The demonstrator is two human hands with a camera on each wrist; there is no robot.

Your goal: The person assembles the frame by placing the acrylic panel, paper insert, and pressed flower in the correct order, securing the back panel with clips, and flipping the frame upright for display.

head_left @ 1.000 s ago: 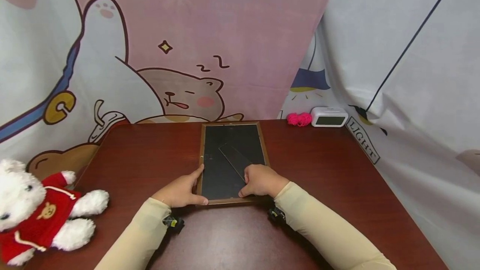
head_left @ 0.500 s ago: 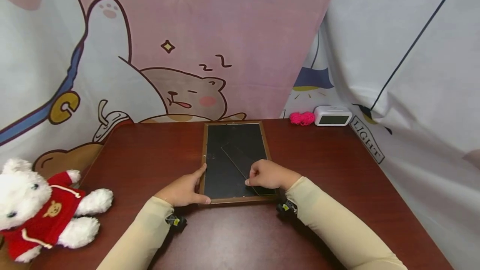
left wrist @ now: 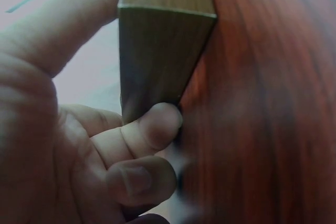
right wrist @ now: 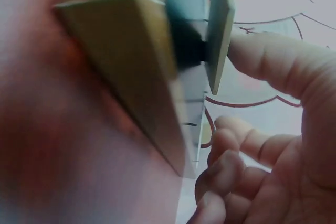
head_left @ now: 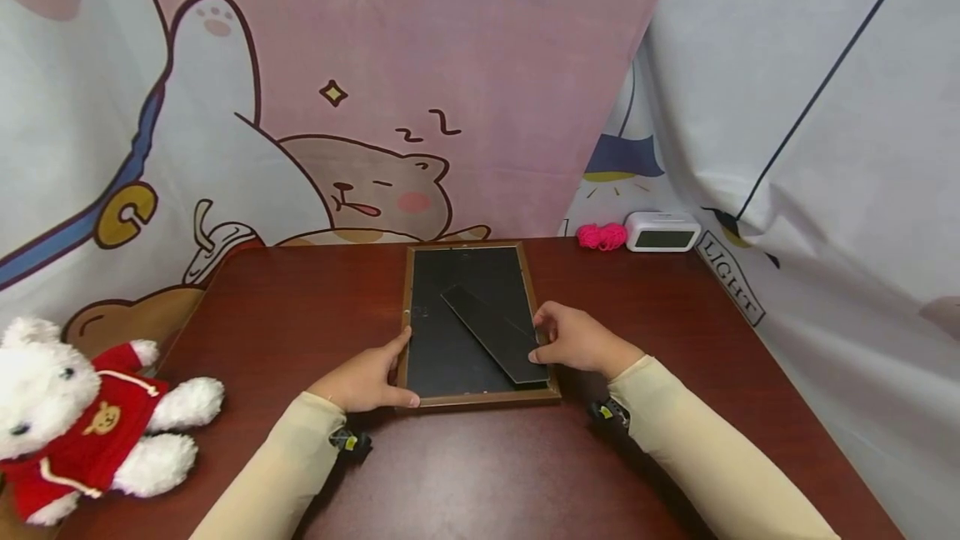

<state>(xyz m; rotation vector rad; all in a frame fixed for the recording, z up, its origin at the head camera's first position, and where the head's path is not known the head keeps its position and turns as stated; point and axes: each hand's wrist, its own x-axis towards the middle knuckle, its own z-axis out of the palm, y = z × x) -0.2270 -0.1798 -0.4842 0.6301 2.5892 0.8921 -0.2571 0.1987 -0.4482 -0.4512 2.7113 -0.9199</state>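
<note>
brown frame [head_left: 448, 357], one, clasped by left grip [head_left: 365, 380]; right grip [head_left: 580, 342], relaxed, touches one flap [head_left: 495, 336].

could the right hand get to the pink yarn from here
Probably yes: nothing visible stands between the right hand and the pink yarn, though that hand seems to be touching the black strip.

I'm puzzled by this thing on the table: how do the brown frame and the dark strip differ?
The frame is larger; the dark strip is narrower and shorter. The frame lies roughly straight ahead, while the dark strip slants across it, near end raised. The frame has a broad brown border; the dark strip shows only a thin pale edge. Both are longer than wide.
</note>
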